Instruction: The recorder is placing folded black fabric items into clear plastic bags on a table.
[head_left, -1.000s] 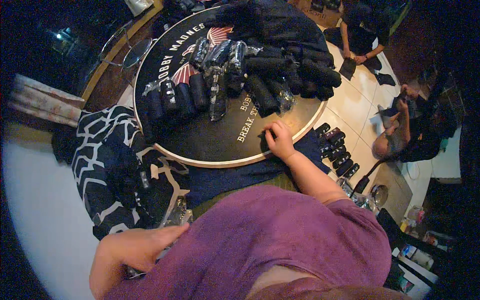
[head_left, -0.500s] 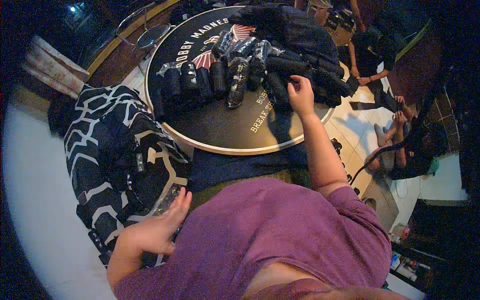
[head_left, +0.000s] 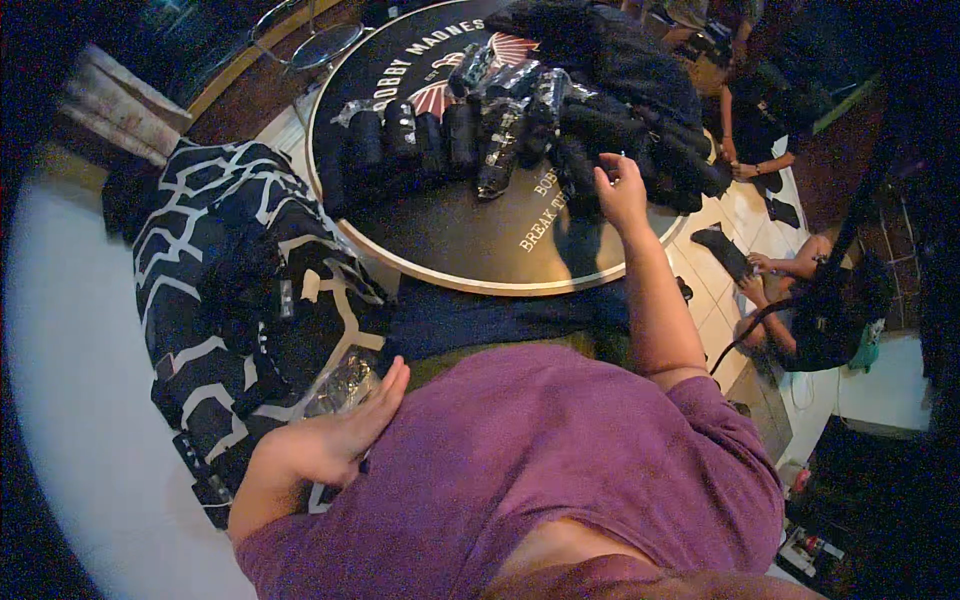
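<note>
My right hand (head_left: 622, 195) hovers over the right part of a round black table (head_left: 480, 250), beside a pile of black cloth items (head_left: 650, 140). Its fingers are curled and its thumb stands apart; a tiny pale speck shows at the fingertips, too small to name. Low at my left side, my left hand (head_left: 345, 435) has its fingers stretched out flat. Next to it lies a crumpled clear plastic bag (head_left: 345, 385) on a black-and-white patterned cloth (head_left: 215, 350). Several rolled black bundles (head_left: 462, 135) lie across the table, some in clear plastic sleeves (head_left: 500, 150).
A round metal-framed stool (head_left: 320, 45) stands beyond the table at the left. At the right, one person sits holding a black cloth piece (head_left: 722, 252); another person's hands (head_left: 740, 165) are near the table's far right edge. A dark cable (head_left: 760, 325) curves there.
The view has shifted slightly, so the table sits a little higher and further right. My right hand's fingers have drawn closer together. More of the clear bag shows beside my left hand.
</note>
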